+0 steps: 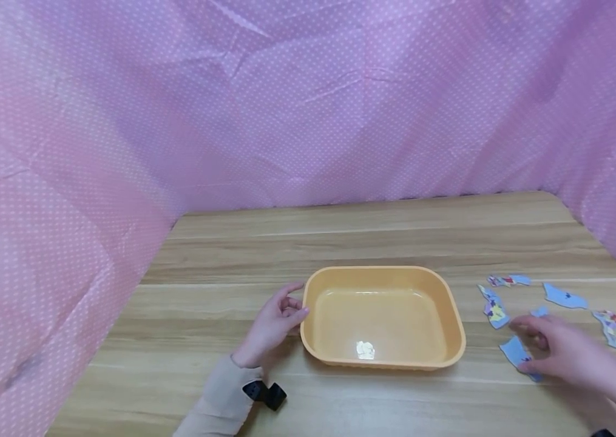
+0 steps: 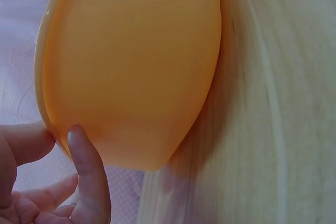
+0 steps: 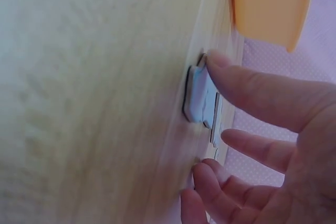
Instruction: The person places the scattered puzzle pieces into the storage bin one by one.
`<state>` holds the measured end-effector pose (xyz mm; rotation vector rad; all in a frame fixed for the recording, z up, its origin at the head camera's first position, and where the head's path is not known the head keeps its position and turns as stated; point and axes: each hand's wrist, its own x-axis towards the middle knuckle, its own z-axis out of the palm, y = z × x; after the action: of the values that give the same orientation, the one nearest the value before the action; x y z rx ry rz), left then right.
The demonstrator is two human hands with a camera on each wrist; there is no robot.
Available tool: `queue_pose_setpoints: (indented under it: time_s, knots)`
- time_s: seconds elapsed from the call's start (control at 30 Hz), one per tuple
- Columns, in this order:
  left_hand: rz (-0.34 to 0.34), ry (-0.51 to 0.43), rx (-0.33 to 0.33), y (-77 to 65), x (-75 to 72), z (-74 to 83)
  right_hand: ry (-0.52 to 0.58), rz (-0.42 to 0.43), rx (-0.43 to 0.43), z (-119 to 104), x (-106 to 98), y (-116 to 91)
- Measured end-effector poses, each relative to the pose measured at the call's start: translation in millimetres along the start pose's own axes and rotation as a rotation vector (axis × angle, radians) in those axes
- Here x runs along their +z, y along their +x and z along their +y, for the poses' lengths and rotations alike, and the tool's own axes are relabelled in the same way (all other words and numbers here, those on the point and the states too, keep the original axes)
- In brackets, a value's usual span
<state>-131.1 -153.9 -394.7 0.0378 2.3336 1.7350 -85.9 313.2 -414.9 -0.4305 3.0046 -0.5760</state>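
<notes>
Step in hand: judged to be taking hold of a puzzle piece; the right hand was at the nearest blue piece.
Next move: judged to call for the forefinger meeting the thumb across that piece's edge, without disturbing its neighbours.
Right hand: moderately wide, fingers bent, forefinger well apart from thumb. Thumb appeared to touch the blue piece; no firm grip was evident.
Blue piece: lay between thumb and forefinger, on the hand's tray side. Whether any edge was lifted could not be told.
Other pieces: a yellow-patterned piece lay just beyond the right fingertips, toward the tray; a small blue scrap showed behind the forefinger; a long blue piece lay ahead of the knuckles; a colourful piece lay to the hand's right; a narrow strip lay farthest ahead.
Left hand: partly spread, thumb and forefinger against the tray's side, no clasp on it seen.
Tray: orange, upright on the table, immediately right of the left hand; no piece inside.
</notes>
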Motion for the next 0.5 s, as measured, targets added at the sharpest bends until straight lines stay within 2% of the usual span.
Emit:
queue_pose_setpoints:
  time_s: [0.2,0.33,0.5]
  knots:
    - [0.0,-0.01,-0.005,-1.7,0.9,-1.2,0.024,-0.006,-0.034,-0.4,4.4,-1.7]
    - [0.006,-0.001,-0.016,-1.3,0.9,-2.3,0.043,-0.058,-0.044,-0.5,4.6,0.9]
    - [0.007,-0.004,-0.013,-0.7,0.9,-1.0,0.034,-0.132,-0.009,-2.7,2.5,6.4]
